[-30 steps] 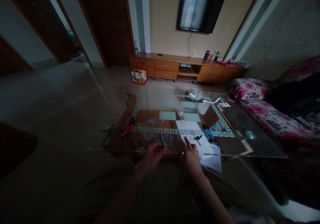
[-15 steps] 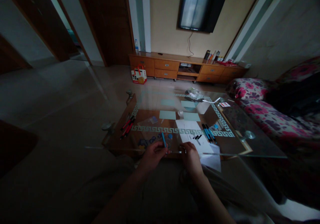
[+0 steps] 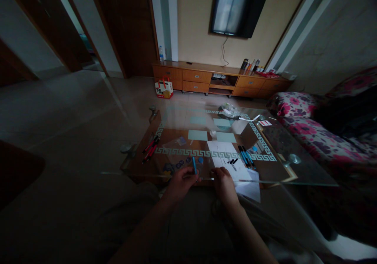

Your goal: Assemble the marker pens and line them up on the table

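Note:
My left hand [image 3: 183, 177] is closed around a blue pen [image 3: 194, 165], which stands nearly upright at the near edge of the glass table. My right hand [image 3: 223, 179] is a short way to the right, fingers pinched together; what they hold, if anything, is too small to make out. Beyond that hand lies a white sheet of paper [image 3: 218, 160], with several short black pieces [image 3: 232, 161] near its right side. A group of blue-and-black pens [image 3: 246, 157] rests to the right. On the left is a group of red-and-black pens [image 3: 150, 150].
The glass table [image 3: 306, 175] has metal supports and a patterned border. A clear plastic bag [image 3: 229, 111] lies at its far side. A flowered sofa [image 3: 303, 126] stands right. Behind are a TV cabinet [image 3: 196, 76], a wall television [image 3: 238, 13] and a carton [image 3: 164, 90].
The blue pen in my left hand has shifted slightly to the right and stands a little lower. My right hand stays in about the same place, fingers still pinched.

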The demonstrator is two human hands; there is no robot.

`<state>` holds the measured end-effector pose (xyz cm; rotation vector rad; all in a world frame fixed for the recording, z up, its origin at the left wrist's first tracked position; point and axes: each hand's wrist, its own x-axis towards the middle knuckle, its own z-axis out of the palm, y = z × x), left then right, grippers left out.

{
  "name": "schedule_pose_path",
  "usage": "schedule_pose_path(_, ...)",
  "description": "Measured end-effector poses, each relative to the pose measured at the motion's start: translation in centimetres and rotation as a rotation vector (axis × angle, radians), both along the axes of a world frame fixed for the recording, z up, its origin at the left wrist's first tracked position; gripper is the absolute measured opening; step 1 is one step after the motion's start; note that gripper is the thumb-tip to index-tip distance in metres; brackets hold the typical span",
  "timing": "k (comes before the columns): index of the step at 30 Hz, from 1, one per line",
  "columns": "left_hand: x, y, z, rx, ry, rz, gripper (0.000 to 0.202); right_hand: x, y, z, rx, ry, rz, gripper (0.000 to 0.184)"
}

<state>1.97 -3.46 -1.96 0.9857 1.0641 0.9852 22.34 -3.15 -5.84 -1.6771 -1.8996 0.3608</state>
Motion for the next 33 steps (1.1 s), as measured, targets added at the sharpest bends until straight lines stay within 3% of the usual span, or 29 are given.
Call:
schedule_pose_path(5, 0.1, 0.0, -0.2, 0.007, 0.011, -0.031, 0.034, 0.2, 0.0, -0.1, -0.038, -0.046, 0.039, 0.05)
schedule_pose_path(14, -0.1, 0.1, -0.8, 0.031, 0.018, -0.051, 0.032, 0.1, 0.1, -0.2, 0.0, 0.094, -0.007, 0.029)
schedule_pose_path(18, -0.3, 0.2, -1.2, 0.056, 0.084, -0.062, 0.033, -0.1, 0.1, 0.7, -0.017, 0.283, -0.036, 0.017)
schedule_pose_path(26, -0.2, 0.1, -1.0, 0.116, 0.07, -0.154, 0.028, -0.5, 0.1, 4.2, -0.014, 0.883, -0.033, 0.025)
schedule_pose_path(33, -0.3, 0.0, -1.6, 0.136, 0.087, -0.21, 0.027, -0.6, -0.3, 4.9, -0.065, 1.003, -0.058, 0.024)
